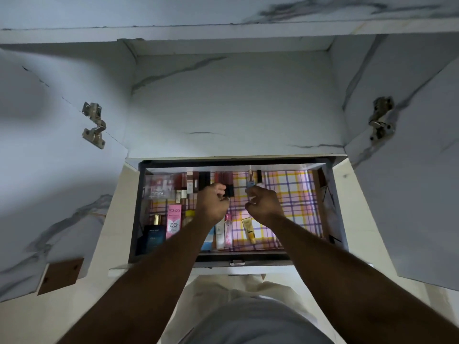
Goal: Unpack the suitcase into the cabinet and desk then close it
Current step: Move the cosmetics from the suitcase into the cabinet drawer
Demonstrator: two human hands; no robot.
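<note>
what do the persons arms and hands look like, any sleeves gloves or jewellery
Both forearms are bare as far up as the frame shows, so no sleeve is in view. The left hand and right hand wear no gloves, and no watch, bracelet or ring shows on them.

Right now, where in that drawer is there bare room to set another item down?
The plaid liner lies bare on the right, between the yellow tube and the drawer's right wall. The left half is crowded: pink Pond's box, blue bottle, lipsticks along the back.

A single head-worn wide-angle camera looks steeply down, close over an open drawer (233, 256) inside a cabinet (236, 108) with both doors open.
</note>
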